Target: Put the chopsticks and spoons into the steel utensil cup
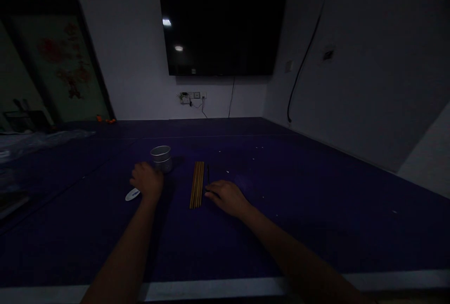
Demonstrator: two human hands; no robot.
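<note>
My left hand [147,183] is low over the purple surface, its fingers curled down and their tips hidden. Just beyond it stands a silvery cup [161,155], upright, with a raised band around it; I cannot tell whether the hand touches it. A small white oval piece [132,194] with dark marks lies partly under that hand. My right hand [227,197] pinches the near end of a thin black stick [207,172]. To its left, several yellowish-brown sticks [197,185] lie side by side in a row, pointing away from me.
The purple tabletop [316,229] has a pale front edge [214,289] and small white specks. Clear plastic sheeting [45,139] lies at the left. A television [225,32] hangs on the back wall above sockets [193,95]. A black cable [309,46] runs down the right wall.
</note>
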